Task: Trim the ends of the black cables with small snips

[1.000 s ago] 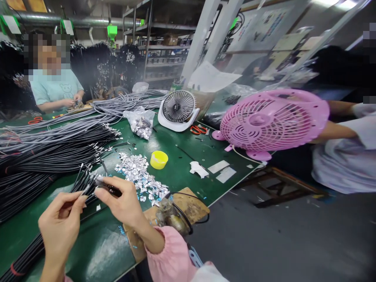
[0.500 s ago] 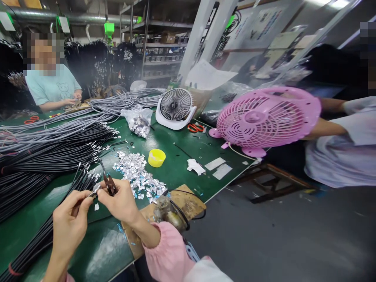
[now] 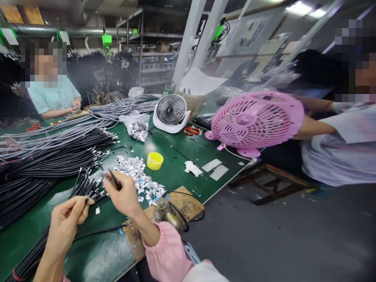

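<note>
Pinched between the thumb and fingers of my left hand [image 3: 65, 219] is the end of a thin cable [image 3: 87, 199], its tip poking past the fingertips. My right hand [image 3: 125, 196] is closed around small dark metal snips [image 3: 115, 180], and something small and silvery, blurred, shows by its thumb. A gap separates the two hands. Behind them lies a bundle of black cables [image 3: 85, 183] with pale stripped ends. Just beyond my right hand spreads a heap of silver foil scraps [image 3: 132, 166].
On the green table [image 3: 167, 178] are a yellow tub [image 3: 155, 161], a white fan [image 3: 171, 113], orange-handled scissors [image 3: 192, 130], a foil-filled plastic bag [image 3: 136, 126] and a pink fan [image 3: 252, 121]. A metal device [image 3: 167, 213] sits on a board at the front edge. Two people sit nearby.
My hands have moved apart, the left one slightly down from the right. The snips have come away from the cable end, and a silvery bit is now by my right thumb.
</note>
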The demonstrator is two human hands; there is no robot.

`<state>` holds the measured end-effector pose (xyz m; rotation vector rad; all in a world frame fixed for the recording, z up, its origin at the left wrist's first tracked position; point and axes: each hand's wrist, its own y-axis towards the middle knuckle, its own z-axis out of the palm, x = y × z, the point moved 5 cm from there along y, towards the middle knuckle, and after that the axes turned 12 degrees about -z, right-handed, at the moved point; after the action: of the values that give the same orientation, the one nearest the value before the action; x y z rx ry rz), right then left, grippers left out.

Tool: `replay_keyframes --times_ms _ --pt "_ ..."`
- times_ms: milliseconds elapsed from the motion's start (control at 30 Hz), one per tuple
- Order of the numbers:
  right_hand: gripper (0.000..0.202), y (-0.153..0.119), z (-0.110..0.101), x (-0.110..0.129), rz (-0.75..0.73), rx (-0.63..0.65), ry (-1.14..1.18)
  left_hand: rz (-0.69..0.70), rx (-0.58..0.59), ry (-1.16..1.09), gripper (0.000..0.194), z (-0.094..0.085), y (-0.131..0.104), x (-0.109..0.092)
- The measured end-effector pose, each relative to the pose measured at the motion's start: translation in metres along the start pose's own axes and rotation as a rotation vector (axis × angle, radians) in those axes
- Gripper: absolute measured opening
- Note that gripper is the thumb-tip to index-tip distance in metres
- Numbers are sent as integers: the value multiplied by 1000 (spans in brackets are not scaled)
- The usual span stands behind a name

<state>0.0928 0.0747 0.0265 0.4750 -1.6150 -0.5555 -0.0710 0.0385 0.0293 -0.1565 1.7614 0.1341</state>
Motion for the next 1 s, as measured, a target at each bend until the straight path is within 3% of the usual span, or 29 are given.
replay_keyframes --times_ms 133,433,667,800,1000 --pt "14 -4 9 10 -42 115 185 20 -50 25 62 -1 -2 -4" --pt "15 -10 8 11 -148 54 116 92 -115 111 47 2 -5 -12" --pt "14 -9 8 8 11 33 158 231 -206 178 22 -1 -9 -2" --pt "16 -8 9 11 -4 6 218 317 -272 217 7 -4 -16 5" --pt "15 -10 11 9 109 31 218 375 -389 257 5 0 -24 5"
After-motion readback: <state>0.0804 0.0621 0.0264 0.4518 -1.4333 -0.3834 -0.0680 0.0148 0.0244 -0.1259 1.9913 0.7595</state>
